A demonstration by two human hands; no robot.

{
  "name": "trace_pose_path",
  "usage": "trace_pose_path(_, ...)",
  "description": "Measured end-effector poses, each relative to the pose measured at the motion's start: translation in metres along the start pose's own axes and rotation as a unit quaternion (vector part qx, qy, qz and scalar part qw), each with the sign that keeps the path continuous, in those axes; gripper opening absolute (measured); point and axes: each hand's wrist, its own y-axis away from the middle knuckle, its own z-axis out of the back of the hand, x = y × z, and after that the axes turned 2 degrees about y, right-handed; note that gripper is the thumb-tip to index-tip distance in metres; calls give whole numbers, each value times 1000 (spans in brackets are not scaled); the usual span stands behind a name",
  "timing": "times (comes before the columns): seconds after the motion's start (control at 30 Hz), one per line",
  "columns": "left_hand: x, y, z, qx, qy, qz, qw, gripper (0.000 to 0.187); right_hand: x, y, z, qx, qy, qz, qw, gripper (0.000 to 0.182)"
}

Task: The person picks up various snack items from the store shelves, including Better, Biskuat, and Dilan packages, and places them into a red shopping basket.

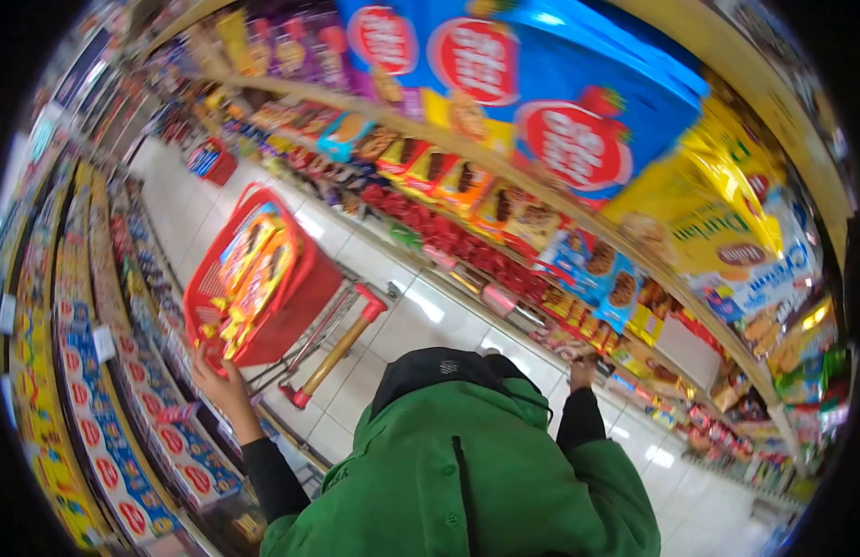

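Observation:
A red shopping basket rides on a cart and holds several orange and yellow snack packs. My left hand is at the near left corner of the basket, its fingers curled against the rim. The cart's handle, tan with red ends, lies between the basket and my body. Off to the right, my right hand hangs low beside the snack shelf, apart from the basket. Blur and its small size hide what its fingers do. I see nothing plainly held there.
Shelves of packaged snacks run along the right, with large blue bags on top. More stocked shelves line the left. A second red basket stands farther down the tiled aisle floor.

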Motion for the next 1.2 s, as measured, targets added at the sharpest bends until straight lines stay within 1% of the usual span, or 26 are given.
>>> trace_pose_path(0.07,25,-9,24,-24,-63,91,994,47,-43,-9,-26,-10,-52,-100,994,26)
trace_pose_path(0.13,68,6,29,18,-173,122,977,65,-47,-1,-39,13,-65,-157,985,40)
trace_pose_path(0.2,131,37,14,167,-66,188,966,68,-52,0,-48,121,-48,-137,982,41)
trace_pose_path(0.23,125,36,19,184,171,349,903,70,-43,6,-56,126,-45,-134,982,37)
trace_pose_path(0.27,113,36,19,182,397,475,764,72,-38,15,-58,128,-42,-131,982,32)
trace_pose_path(0.3,103,36,23,191,454,488,721,71,-23,31,-58,128,-40,-128,983,28)
trace_pose_path(0.33,98,36,25,184,557,445,677,78,-13,39,-60,129,-38,-125,983,23)
trace_pose_path(0.37,96,35,29,201,563,431,676,82,-19,34,-67,99,-66,-118,986,8)
trace_pose_path(0.4,96,34,32,218,567,419,675,87,-8,43,-68,117,-63,-107,985,7)
trace_pose_path(0.47,104,35,36,269,553,375,693,93,22,71,-56,153,-56,-89,983,6)
trace_pose_path(0.5,106,34,38,291,547,376,689,93,26,74,-54,167,-28,-81,982,8)
trace_pose_path(0.53,108,34,41,313,540,377,685,93,25,75,-52,159,-28,-81,984,8)
trace_pose_path(0.6,107,39,43,325,532,368,689,92,26,78,-51,143,-28,-80,986,9)
trace_pose_path(0.63,101,42,46,317,530,374,692,91,34,87,-50,112,-14,-89,990,8)
trace_pose_path(0.67,97,44,52,329,529,376,686,91,33,86,-49,113,-20,-101,988,9)
trace_pose_path(0.73,87,51,61,337,522,363,694,94,26,80,-41,113,-29,-126,985,10)
trace_pose_path(0.77,86,58,63,340,527,362,690,99,31,83,-37,112,-3,-127,985,14)
trace_pose_path(0.87,78,72,72,349,511,351,703,104,9,49,-27,178,20,-120,976,13)
trace_pose_path(0.9,76,74,77,350,509,324,716,99,7,39,-26,218,194,-20,956,13)
trace_pose_path(0.97,73,79,84,352,511,333,710,99,-45,-31,-27,206,277,107,932,14)
trace_pose_path(1.0,72,80,88,353,512,337,707,99,-26,-21,-30,202,282,91,933,14)
trace_pose_path(1.03,69,78,93,353,527,368,680,99,-1,-6,-33,198,287,76,934,14)
trace_pose_path(1.07,69,80,97,361,521,368,680,100,32,19,-37,194,293,60,934,15)
trace_pose_path(1.13,71,84,104,376,509,367,682,101,58,29,-48,188,157,-1,970,14)
trace_pose_path(1.17,75,88,105,389,485,313,718,99,106,83,-56,185,86,-28,979,13)
trace_pose_path(1.2,77,89,108,397,482,323,711,98,109,79,-62,180,86,-25,980,10)
